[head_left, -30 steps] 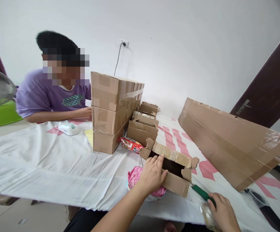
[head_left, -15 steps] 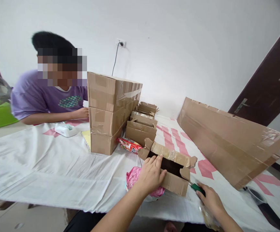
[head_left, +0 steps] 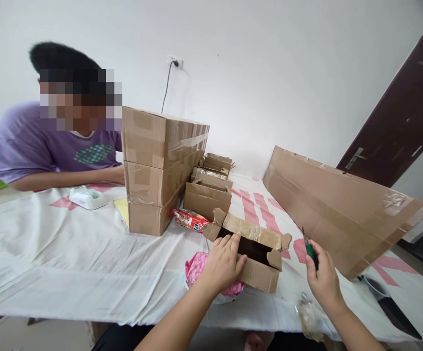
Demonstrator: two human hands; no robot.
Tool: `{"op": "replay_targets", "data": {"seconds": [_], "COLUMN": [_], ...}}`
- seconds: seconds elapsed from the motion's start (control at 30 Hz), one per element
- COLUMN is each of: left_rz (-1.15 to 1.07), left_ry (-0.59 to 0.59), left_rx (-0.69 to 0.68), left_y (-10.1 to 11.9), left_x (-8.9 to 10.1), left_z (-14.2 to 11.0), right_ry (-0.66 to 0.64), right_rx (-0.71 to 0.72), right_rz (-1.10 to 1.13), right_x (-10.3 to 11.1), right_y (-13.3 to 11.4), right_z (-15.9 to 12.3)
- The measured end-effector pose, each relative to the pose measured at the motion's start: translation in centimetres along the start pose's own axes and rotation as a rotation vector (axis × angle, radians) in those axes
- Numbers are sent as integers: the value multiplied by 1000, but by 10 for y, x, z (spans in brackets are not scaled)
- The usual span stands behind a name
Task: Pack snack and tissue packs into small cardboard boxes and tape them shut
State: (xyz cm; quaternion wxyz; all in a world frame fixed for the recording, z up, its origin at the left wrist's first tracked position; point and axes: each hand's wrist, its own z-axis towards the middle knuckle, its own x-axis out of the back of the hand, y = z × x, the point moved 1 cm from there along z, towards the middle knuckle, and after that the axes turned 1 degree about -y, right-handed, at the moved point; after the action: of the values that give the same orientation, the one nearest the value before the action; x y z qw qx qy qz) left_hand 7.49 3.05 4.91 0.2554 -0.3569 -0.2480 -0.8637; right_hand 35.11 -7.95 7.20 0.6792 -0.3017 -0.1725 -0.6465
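My left hand (head_left: 223, 264) rests on the near rim of a small open cardboard box (head_left: 259, 274), fingers curled over its edge. A pink packet (head_left: 196, 267) lies just left of that hand, partly under it. My right hand (head_left: 323, 282) is raised to the right of the box, closed round a green-handled tool (head_left: 310, 249) whose thin tip points up. A clear bag (head_left: 308, 318) lies at the table edge below my right wrist.
A stack of three taped cartons (head_left: 158, 168) stands mid-table, smaller open boxes (head_left: 208, 192) and a red snack packet (head_left: 189, 219) beside it. A long flat carton (head_left: 339, 207) leans at the right. A person in a purple shirt (head_left: 43, 146) sits across at the left, near a white object (head_left: 87, 197).
My right hand has picked the green-handled tool up off the table and raised it beside the box. My left hand has stayed on the box rim.
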Motion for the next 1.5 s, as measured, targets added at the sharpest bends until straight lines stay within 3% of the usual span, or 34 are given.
{"op": "replay_targets", "data": {"seconds": [0.03, 0.13, 0.2, 0.27, 0.37, 0.57, 0.63, 0.77, 0.83, 0.93, 1.13, 1.5], "left_rz": [0, -8, -27, -57, -107, -362, -670, -1520, -1697, -1818, -1902, -1936], "left_ry": [-1, 8, 22, 30, 19, -4, 60, 141, 106, 105, 223, 227], "left_rx": [2, 8, 6, 1, -3, 126, 316, 855, 949, 1014, 1142, 1060], "left_y": [0, 0, 0, -1, -2, -2, -1, 9, 17, 25, 24, 20], "left_x": [0, 0, 0, 0, 2, 7, 10, 11, 9, 3, -13, -23], "left_z": [0, 0, 0, -2, -3, 5, 14, 35, 45, 56, 55, 37], "right_ry": [-13, -222, -319, -319, -295, -425, -432, -407, -403, -419, -550, -631], "right_rx": [58, 241, 328, 379, 387, 303, 276, 279, 293, 326, 384, 377], "right_rz": [4, -33, -88, -145, -214, -368, -400, -407, -407, -397, -331, -449], "right_x": [7, 12, 6, -5, -19, -27, -26, -24, -23, -20, -5, -5], "right_y": [-18, -65, -82, -90, -94, -102, -104, -106, -107, -108, -104, -118], "right_z": [6, 14, 17, 21, 33, 52, 54, 55, 54, 50, 47, 40]}}
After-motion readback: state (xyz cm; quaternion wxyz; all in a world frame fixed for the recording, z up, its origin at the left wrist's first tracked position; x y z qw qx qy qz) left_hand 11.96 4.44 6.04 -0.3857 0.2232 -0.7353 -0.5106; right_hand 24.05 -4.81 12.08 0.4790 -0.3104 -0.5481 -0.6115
